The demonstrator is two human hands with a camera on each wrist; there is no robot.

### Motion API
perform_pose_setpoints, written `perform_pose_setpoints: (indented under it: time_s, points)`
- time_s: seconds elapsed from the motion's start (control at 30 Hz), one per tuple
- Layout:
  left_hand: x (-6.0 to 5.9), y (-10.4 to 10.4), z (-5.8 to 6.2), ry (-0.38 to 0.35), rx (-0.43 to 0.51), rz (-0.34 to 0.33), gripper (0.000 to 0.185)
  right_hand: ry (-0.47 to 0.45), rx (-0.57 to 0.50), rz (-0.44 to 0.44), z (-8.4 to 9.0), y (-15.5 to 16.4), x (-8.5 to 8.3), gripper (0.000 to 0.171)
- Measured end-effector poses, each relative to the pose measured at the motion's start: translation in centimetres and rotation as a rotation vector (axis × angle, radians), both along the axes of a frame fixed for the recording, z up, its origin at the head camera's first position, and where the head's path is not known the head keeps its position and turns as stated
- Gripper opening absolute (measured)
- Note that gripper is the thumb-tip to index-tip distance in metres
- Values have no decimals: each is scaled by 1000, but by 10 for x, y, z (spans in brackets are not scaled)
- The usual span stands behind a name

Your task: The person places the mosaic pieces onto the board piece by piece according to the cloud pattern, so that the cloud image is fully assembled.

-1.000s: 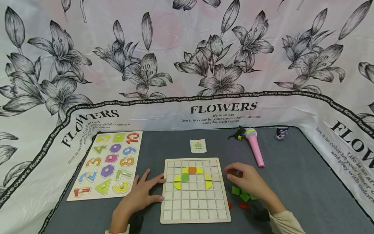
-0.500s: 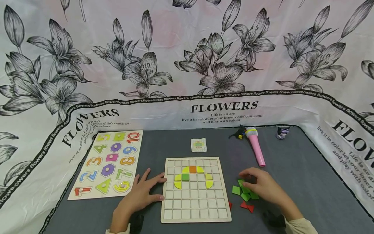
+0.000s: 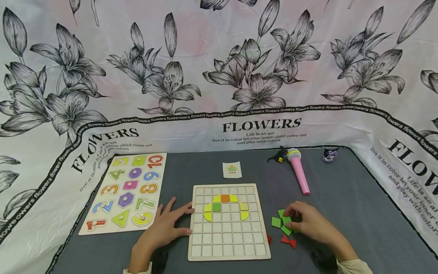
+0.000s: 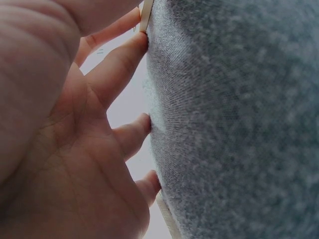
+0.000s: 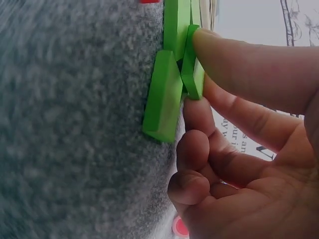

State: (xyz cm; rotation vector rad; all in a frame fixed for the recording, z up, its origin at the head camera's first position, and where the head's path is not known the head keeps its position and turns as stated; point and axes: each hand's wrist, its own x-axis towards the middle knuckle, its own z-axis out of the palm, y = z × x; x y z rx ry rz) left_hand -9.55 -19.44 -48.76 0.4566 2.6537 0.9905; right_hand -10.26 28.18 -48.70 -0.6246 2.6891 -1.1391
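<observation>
A wooden grid board [image 3: 227, 243] lies on the grey table and carries yellow curved tiles, an orange square [image 3: 225, 198] and a green square [image 3: 216, 207]. My left hand [image 3: 167, 224] rests flat beside the board's left edge, fingers spread and touching it; the left wrist view shows the fingertips [image 4: 144, 122] on the grey cloth. My right hand [image 3: 308, 222] is on a pile of green tiles [image 3: 276, 222] to the right of the board. In the right wrist view, my right hand [image 5: 234, 124] pinches one green tile [image 5: 192, 64] between thumb and finger above another green tile [image 5: 162, 102].
Red triangles [image 3: 287, 240] lie just below the green pile. A small pattern card [image 3: 232, 169] sits behind the board. A pink toy microphone [image 3: 299, 173], a black toy [image 3: 278, 156] and a small figure [image 3: 329, 154] are at the back right. A number puzzle board [image 3: 128, 190] lies left.
My right hand moved from near the board's right edge down and right onto the green pile and closed on a tile. The left hand stayed put.
</observation>
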Motion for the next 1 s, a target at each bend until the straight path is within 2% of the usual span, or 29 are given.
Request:
perform_pose_setpoints:
  time_s: [0.23, 0.4, 0.47, 0.6, 0.73, 1.0]
  points:
    - [-1, 1, 1, -13, 3, 1, 73, -92, -65, -30, 2, -3, 2, 21]
    - [0, 0, 2, -9, 1, 3, 73, -102, -124, -53, 6, -7, 1, 10]
    - [0, -1, 1, -6, 1, 3, 73, -110, -130, -58, 7, -10, 0, 11]
    - [0, -1, -3, -3, -12, 3, 72, -98, -144, -44, 10, -16, -3, 17]
    - [0, 0, -5, -7, -29, 13, 71, -54, -147, -15, 12, -26, -8, 13]
    - [0, 0, -6, 1, -27, 14, 68, -36, -139, 0, 21, -48, -19, 6]
